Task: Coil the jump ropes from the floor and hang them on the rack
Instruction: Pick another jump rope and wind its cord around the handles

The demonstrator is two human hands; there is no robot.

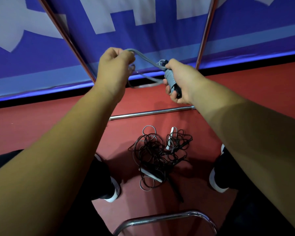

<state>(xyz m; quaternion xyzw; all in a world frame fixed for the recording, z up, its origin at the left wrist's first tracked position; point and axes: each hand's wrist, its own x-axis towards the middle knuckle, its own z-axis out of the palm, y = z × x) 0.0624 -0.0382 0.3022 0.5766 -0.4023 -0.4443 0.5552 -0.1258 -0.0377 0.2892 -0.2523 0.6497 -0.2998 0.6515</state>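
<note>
Head view: grey jump rope (170, 77) held above floor, mostly wound round black handles. Bundle clamped by fingers of right hand (181, 80); loose loops gripped by curled fingers of left hand (115, 65). Coiling judged partly done. Nothing seen hung on chrome rack (205, 34). Tangled pile of ropes (157, 155) left on red floor (41, 126) between shoes (115, 193). No container seen.

Red floor (41, 123) carrying a tangled pile of black and grey jump ropes (157, 155), with a metal bar (152, 113) lying beyond.
</note>
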